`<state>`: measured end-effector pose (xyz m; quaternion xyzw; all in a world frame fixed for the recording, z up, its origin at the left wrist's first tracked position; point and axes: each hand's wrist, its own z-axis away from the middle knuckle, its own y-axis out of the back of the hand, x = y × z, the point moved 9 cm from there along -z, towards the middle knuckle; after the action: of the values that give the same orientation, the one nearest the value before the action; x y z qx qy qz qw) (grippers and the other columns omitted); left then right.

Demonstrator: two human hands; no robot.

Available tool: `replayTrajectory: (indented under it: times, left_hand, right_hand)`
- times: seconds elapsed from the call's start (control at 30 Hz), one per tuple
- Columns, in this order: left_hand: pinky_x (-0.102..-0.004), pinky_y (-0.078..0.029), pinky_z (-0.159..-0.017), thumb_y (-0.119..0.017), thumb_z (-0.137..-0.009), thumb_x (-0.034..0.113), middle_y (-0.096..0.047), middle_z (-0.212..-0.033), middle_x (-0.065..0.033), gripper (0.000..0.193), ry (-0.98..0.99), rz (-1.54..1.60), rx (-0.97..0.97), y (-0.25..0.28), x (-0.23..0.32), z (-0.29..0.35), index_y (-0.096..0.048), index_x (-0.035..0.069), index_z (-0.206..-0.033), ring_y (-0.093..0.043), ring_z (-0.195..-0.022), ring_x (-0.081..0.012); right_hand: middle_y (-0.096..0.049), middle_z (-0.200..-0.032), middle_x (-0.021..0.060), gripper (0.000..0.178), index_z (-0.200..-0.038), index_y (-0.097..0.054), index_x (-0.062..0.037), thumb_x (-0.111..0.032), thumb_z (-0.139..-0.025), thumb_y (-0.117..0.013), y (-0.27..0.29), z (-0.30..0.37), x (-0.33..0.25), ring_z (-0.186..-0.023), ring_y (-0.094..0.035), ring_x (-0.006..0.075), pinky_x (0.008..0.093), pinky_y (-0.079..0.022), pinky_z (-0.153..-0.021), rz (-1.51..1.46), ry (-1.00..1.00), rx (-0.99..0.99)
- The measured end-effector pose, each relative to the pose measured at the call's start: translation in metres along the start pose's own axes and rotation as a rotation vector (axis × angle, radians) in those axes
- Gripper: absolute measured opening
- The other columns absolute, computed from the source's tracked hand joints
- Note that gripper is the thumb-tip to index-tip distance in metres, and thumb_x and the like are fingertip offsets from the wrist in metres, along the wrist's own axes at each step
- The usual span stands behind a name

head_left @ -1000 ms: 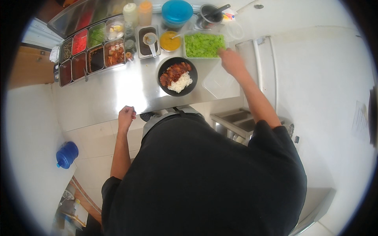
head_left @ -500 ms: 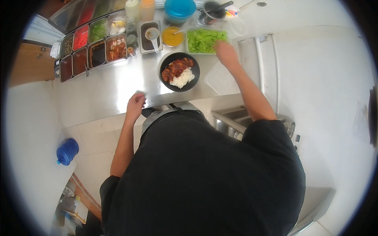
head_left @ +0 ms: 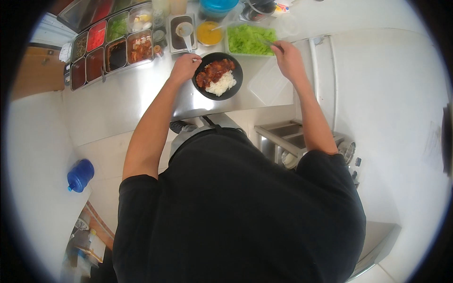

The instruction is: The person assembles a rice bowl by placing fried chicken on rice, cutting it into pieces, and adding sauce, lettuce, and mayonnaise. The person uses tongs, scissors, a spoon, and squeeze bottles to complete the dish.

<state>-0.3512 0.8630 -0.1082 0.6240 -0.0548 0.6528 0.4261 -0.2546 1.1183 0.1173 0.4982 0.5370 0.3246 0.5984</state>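
My left hand (head_left: 185, 67) has its fingers closed on the left rim of a round black bowl (head_left: 231, 95). Inside the bowl, brown glazed meat pieces (head_left: 216, 71) lie along the far side, with white rice (head_left: 222, 84) on the near side. My right hand (head_left: 289, 56) is closed around a thin grey utensil (head_left: 269, 43), its kind hard to make out. The utensil's far end reaches toward chopped green lettuce (head_left: 250, 38) in a clear rectangular container (head_left: 228, 48). Near my right forearm, a clear flat lid (head_left: 266, 85) lies on the counter.
Behind the bowl stand a metal pan (head_left: 174, 48) with a white ladle (head_left: 186, 35) and a tub of yellow sauce (head_left: 209, 34). Metal ingredient trays (head_left: 96, 67) fill the left. The steel counter (head_left: 127, 99) ends close to my body; a blue water jug (head_left: 81, 175) lies lower left.
My left hand has moved up and right from the counter's front edge to the bowl's rim. My right hand has shifted slightly right, and the grey utensil now shows in it.
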Motion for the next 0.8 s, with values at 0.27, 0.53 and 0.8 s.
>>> replayTrajectory:
  times: [0.27,0.53,0.8]
  left_hand:
    - [-0.0392,-0.054,-0.076,-0.062,-0.091,0.02,-0.071,-0.088,-0.019,0.024,0.02,-0.045,0.06,0.005,-0.005,0.006,-0.07,0.007,-0.11,-0.07,-0.08,-0.031]
    - [-0.0335,-0.052,-0.059,-0.061,-0.092,0.017,-0.069,-0.071,-0.013,0.023,0.114,0.029,0.036,0.007,-0.023,0.013,-0.067,0.004,-0.11,-0.066,-0.056,-0.0204]
    - [-0.0341,-0.053,-0.06,-0.06,-0.092,0.017,-0.069,-0.069,-0.0134,0.022,0.135,0.003,0.071,0.011,-0.027,0.021,-0.067,0.003,-0.108,-0.067,-0.058,-0.0215]
  right_hand:
    - [-0.066,-0.094,0.0245,0.024,-0.104,-0.066,0.0033,-0.017,-0.093,-0.063,-0.066,0.079,-0.021,-0.09,-0.063,0.043,0.0484,-0.05,-0.079,-0.054,-0.026,-0.2]
    - [-0.063,-0.094,0.0242,0.029,-0.113,-0.063,0.003,-0.018,-0.094,-0.061,-0.095,0.102,-0.023,-0.092,-0.062,0.0408,0.0472,-0.05,-0.081,0.019,-0.071,-0.218]
    - [-0.063,-0.095,0.0266,0.028,-0.111,-0.063,0.0043,-0.016,-0.092,-0.063,-0.078,0.088,-0.033,-0.091,-0.061,0.0424,0.048,-0.05,-0.081,-0.008,-0.023,-0.21]
